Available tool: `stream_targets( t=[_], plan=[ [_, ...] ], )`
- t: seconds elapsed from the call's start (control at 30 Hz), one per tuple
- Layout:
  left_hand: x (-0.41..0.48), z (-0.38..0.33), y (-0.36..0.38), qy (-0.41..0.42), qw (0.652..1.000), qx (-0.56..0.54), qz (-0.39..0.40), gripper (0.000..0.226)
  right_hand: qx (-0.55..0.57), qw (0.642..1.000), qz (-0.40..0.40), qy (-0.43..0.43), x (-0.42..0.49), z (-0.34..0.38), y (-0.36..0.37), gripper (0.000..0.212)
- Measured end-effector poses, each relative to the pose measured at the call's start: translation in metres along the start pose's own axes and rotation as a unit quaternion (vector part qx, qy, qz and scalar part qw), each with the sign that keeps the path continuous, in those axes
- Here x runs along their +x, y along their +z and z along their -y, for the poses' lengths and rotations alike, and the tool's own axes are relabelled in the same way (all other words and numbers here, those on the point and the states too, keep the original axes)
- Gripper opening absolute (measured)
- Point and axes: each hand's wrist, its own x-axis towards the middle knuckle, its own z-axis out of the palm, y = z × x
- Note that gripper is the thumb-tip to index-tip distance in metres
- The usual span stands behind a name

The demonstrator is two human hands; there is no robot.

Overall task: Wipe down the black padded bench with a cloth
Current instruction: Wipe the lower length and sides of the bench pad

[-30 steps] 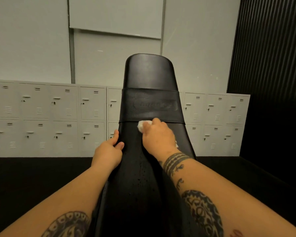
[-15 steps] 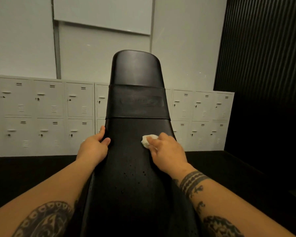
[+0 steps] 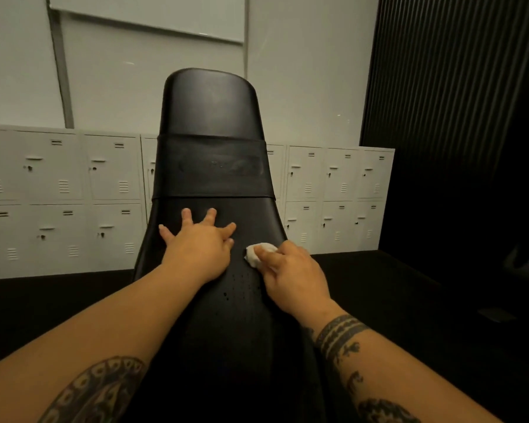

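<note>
The black padded bench (image 3: 209,117) runs away from me and tilts up toward the wall, with a wide dark band across its middle. Small droplets dot the pad between my wrists. My left hand (image 3: 197,245) lies flat on the pad with fingers spread, just below the band. My right hand (image 3: 290,273) presses a small white cloth (image 3: 258,253) against the pad's right side, fingers closed over it. Only the cloth's front part shows beyond the fingertips.
Two rows of grey lockers (image 3: 58,203) line the wall behind the bench on both sides. A black ribbed wall (image 3: 458,87) stands at the right. The floor (image 3: 409,300) around the bench is black.
My left hand left the bench's left edge and now lies flat with fingers spread on the pad. My right hand and the cloth slid down and right from the band.
</note>
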Motion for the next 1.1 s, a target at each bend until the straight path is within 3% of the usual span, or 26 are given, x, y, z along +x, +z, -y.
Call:
stream_targets(
  t=[0.17,0.37,0.57,0.8,0.97,1.1],
  plan=[
    [0.001,-0.002,-0.010,-0.006,0.998,0.039,0.041,0.055,0.093,0.984,-0.040,0.147,0.043,0.003,0.000,0.041],
    [0.003,0.004,-0.013,-0.008,0.998,0.021,0.050,0.069,0.005,0.999,-0.019,-0.026,0.024,-0.004,0.000,0.038],
    [-0.001,0.005,-0.015,-0.004,0.999,0.025,0.043,0.070,0.134,0.978,-0.041,0.157,0.046,-0.009,-0.001,0.044],
    [0.000,0.004,-0.011,-0.002,0.999,0.037,0.024,0.062,0.133,0.989,-0.034,0.057,0.026,-0.006,0.004,0.040],
    [0.004,-0.027,-0.011,-0.006,1.000,0.021,-0.021,0.071,0.227,0.957,-0.047,0.173,0.012,-0.035,0.018,0.042],
    [0.012,-0.041,0.004,-0.006,1.000,-0.010,-0.004,0.082,0.310,0.933,-0.019,0.182,0.028,-0.037,0.013,0.043]
  ],
)
